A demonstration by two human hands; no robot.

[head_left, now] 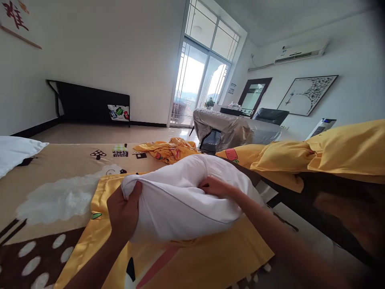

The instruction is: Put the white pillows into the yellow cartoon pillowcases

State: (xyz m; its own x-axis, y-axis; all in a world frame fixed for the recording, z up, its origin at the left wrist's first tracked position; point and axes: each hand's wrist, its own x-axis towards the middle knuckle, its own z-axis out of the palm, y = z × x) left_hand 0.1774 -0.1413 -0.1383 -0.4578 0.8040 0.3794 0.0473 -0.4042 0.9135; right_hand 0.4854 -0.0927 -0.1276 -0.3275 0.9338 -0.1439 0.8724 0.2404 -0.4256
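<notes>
A plump white pillow [177, 212] is held up over a yellow pillowcase [210, 261] that lies flat on the bed. My left hand [124, 208] grips one corner of the pillow, thumb on top. Against the pillow's far side, my right hand [215, 187] is closed with its fingers curled into the white cloth, pulling it into folds. The pillowcase shows a printed pattern and reaches out past the pillow on the left and near sides. Part of it is hidden under the pillow.
The bed has a brown-and-beige patterned sheet [60, 156]. Another white pillow [18, 154] lies at far left. Crumpled yellow cloth [173, 150] sits at the bed's far edge, and yellow bedding [345, 148] is heaped at right. A covered table [234, 126] stands beyond.
</notes>
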